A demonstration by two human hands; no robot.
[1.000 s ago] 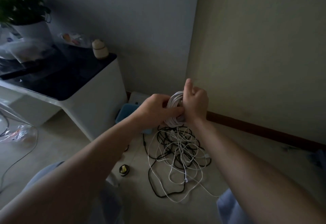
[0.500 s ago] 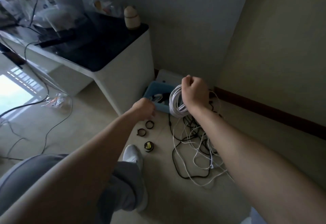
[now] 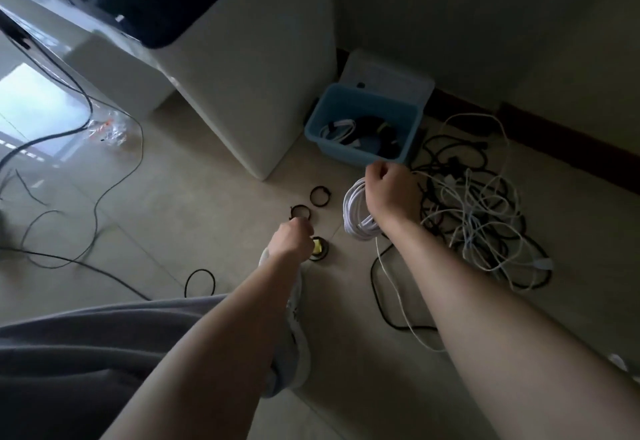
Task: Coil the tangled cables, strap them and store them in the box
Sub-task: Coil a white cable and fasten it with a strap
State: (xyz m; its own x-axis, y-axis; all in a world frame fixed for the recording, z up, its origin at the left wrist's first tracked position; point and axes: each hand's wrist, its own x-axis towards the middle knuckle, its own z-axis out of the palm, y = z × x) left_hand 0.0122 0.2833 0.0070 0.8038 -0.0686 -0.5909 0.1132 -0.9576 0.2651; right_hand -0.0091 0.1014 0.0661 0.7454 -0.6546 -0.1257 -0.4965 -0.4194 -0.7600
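Above the floor, right hand clenched round white coil, left hand at black strap — grip unclear.

a room in a home, seen down at the floor: pale glossy floor tiles, a plain wall with a dark skirting board at 2 o'clock, a white cabinet with a dark glossy top at 11 o'clock, a blue plastic box at 1 o'clock beside loose cables, and window light reflected on the tiles at 9 o'clock.
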